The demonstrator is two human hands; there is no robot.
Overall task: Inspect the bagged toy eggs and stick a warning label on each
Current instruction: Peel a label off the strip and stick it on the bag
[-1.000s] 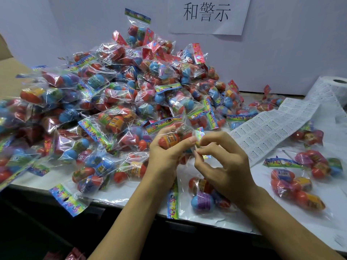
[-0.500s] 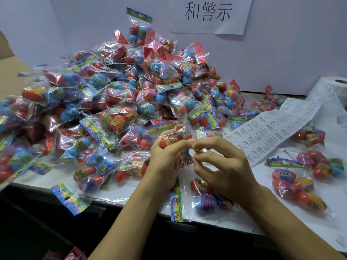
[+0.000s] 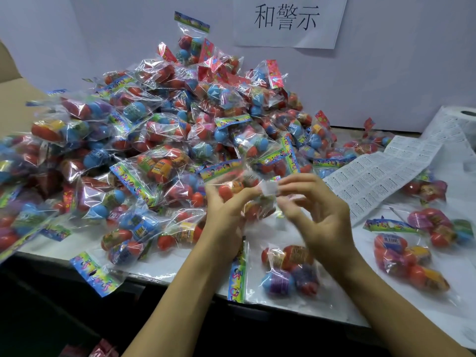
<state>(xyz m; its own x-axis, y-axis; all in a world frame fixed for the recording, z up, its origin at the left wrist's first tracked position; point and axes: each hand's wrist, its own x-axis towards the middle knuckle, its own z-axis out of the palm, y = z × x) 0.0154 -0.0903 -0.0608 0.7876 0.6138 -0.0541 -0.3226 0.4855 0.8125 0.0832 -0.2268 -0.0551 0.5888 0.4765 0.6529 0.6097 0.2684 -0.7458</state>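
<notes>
Hundreds, perhaps, of bagged eggs (image 3: 159,140) bury white table (image 3: 401,300).

I see a white bench (image 3: 425,300) carrying a big heap of clear plastic bags of coloured toy eggs (image 3: 159,140) over its left and back. Three loose bags lie near the front edge, and a white sheet of printed labels (image 3: 386,173) runs toward the back right corner.
</notes>
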